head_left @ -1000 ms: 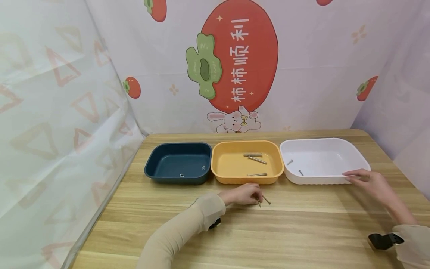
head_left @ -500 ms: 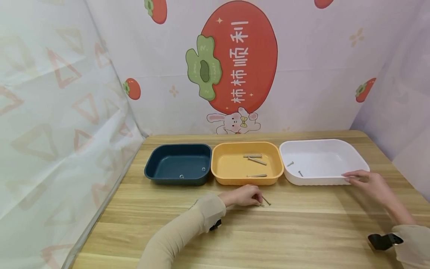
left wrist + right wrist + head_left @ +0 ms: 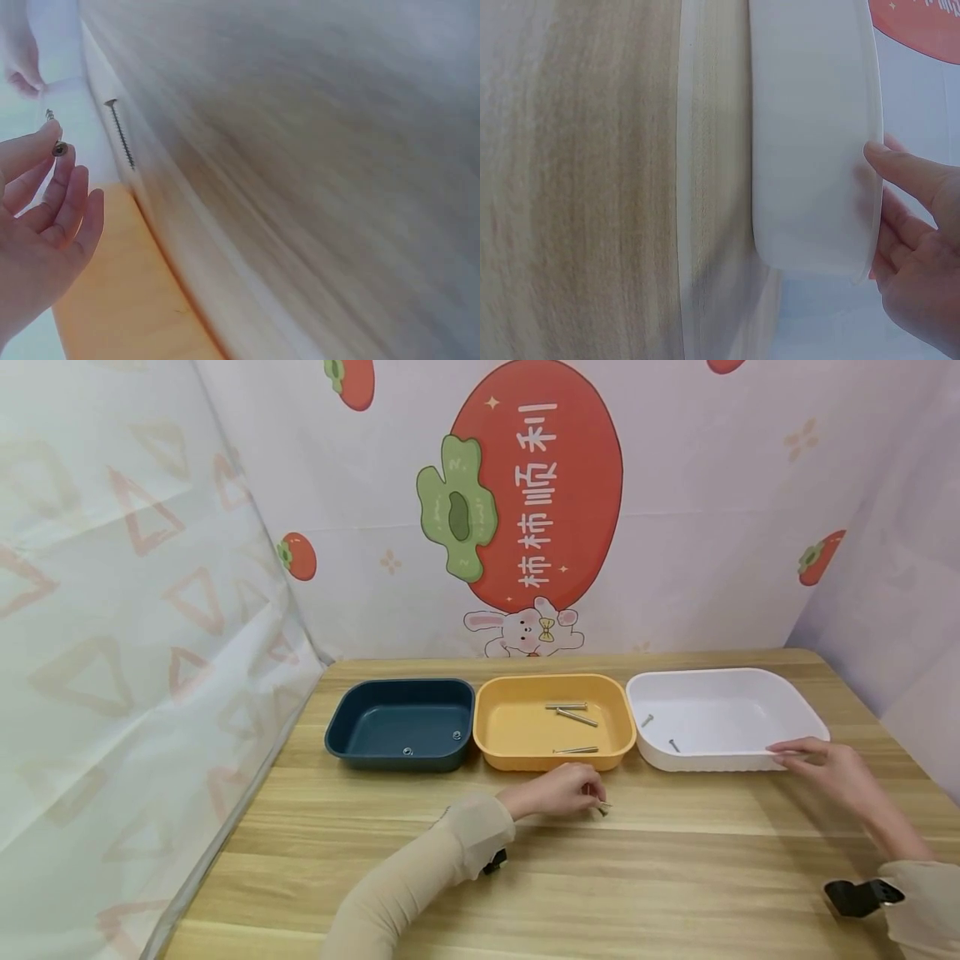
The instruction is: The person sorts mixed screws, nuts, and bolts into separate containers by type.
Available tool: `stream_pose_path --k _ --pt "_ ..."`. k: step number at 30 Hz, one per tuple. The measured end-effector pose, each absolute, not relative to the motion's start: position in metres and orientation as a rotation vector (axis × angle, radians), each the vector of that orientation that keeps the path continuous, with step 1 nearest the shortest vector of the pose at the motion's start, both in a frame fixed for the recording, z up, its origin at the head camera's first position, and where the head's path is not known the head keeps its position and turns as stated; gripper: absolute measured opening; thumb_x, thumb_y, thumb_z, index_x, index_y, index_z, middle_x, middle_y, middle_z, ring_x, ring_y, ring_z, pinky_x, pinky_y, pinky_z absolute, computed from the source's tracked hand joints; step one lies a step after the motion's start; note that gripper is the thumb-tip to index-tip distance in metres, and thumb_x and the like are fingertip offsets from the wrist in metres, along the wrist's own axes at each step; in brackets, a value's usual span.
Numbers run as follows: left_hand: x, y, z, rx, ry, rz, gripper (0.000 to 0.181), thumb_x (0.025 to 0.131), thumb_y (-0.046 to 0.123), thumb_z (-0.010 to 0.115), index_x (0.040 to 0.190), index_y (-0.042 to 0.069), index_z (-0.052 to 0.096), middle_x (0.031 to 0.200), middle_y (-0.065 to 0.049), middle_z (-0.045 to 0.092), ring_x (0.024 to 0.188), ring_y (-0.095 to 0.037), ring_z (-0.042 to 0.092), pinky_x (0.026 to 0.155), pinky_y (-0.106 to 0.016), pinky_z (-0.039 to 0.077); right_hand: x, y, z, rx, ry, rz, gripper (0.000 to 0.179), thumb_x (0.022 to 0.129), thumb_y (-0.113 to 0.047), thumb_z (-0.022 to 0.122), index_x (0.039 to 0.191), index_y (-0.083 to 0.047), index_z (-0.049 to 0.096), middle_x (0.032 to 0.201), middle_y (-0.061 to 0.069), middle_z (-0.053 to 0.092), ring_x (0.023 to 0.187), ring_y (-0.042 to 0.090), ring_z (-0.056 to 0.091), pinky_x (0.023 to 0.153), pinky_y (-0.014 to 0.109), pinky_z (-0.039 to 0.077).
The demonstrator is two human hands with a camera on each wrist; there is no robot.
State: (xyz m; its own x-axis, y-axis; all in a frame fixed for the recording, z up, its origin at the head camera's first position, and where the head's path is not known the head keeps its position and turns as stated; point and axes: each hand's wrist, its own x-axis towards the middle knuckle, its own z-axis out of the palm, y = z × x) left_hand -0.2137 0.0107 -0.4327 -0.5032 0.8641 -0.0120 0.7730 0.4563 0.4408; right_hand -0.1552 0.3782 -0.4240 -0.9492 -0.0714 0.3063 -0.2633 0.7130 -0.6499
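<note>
My left hand [image 3: 558, 789] is just in front of the yellow tray, low over the table. Its thumb and fingers pinch a small brass-coloured screw [image 3: 59, 149], whose head faces the left wrist camera. Close by, a second screw [image 3: 122, 135] with a dark thread lies on the wood; in the head view the hand mostly covers it. My right hand [image 3: 828, 768] grips the front rim of the white tray [image 3: 720, 763] near its right corner, thumb outside and fingers inside. Two small silver screws [image 3: 674, 746] lie in that tray.
A dark blue tray [image 3: 397, 763] with two nuts [image 3: 457, 735] stands at the left. Beside it, the yellow tray [image 3: 555, 763] holds three long bolts [image 3: 576, 717]. The trays stand in a row along the back of the wooden table [image 3: 637, 893], before a printed cloth backdrop.
The left hand has shifted slightly right and toward the second screw, turning the pinched screw from pointing down to a flatter angle. The right hand has stayed on the white tray.
</note>
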Motion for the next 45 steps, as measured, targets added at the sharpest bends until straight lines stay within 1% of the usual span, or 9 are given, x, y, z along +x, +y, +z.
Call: stream_pose_path --k 12,19,22,28,36,45 --pt "-0.208 0.028 -0.424 1.474 2.563 0.662 0.009 0.085 0.018 0.059 0.089 0.011 0.064 0.086 0.006 0.060 0.072 0.002 0.048 0.065 -0.005 0.036 -0.155 0.379 -0.424 0.255 -2.671 1.074 0.013 0.082 -0.010 0.062 0.093 -0.004 0.066 0.088 -0.038 0.048 0.083 -0.025 0.037 0.064 0.006 0.029" --pt "-0.204 0.037 -0.420 1.456 2.561 0.702 0.011 0.086 0.017 0.057 0.092 0.010 0.064 0.089 0.004 0.060 0.077 0.001 0.048 0.068 -0.005 0.035 -0.155 0.378 -0.424 0.259 -2.668 1.078 0.013 0.082 -0.010 0.061 0.093 -0.004 0.065 0.088 -0.038 0.048 0.083 -0.025 0.037 0.064 0.006 0.029" --pt "-0.203 0.042 -0.417 1.434 2.565 0.727 0.011 0.086 0.017 0.057 0.093 0.010 0.064 0.090 0.004 0.059 0.076 0.001 0.047 0.067 -0.005 0.034 -0.154 0.377 -0.423 0.259 -2.665 1.082 0.013 0.083 -0.010 0.061 0.092 -0.003 0.065 0.087 -0.038 0.048 0.083 -0.025 0.036 0.064 0.006 0.028" --pt "-0.203 0.051 -0.412 1.388 2.571 0.783 0.012 0.087 0.016 0.056 0.094 0.009 0.064 0.088 0.005 0.058 0.075 0.002 0.046 0.065 -0.004 0.034 -0.154 0.377 -0.423 0.247 -2.671 1.074 0.013 0.083 -0.011 0.061 0.092 -0.003 0.065 0.087 -0.038 0.047 0.083 -0.025 0.035 0.064 0.006 0.027" --pt "-0.206 0.063 -0.413 1.404 2.643 0.844 0.011 0.085 0.016 0.059 0.090 0.009 0.065 0.083 0.004 0.056 0.073 0.002 0.047 0.064 -0.003 0.034 -0.155 0.377 -0.424 0.258 -2.661 1.072 0.012 0.083 -0.011 0.061 0.092 -0.005 0.065 0.088 -0.039 0.047 0.085 -0.026 0.034 0.066 0.003 0.025" --pt "-0.211 0.076 -0.412 1.373 2.654 0.947 0.012 0.085 0.014 0.058 0.093 0.008 0.064 0.085 0.003 0.058 0.074 0.002 0.047 0.065 -0.002 0.034 -0.155 0.378 -0.424 0.249 -2.682 1.077 0.013 0.083 -0.011 0.061 0.093 -0.004 0.065 0.088 -0.038 0.047 0.084 -0.026 0.034 0.064 0.006 0.028"
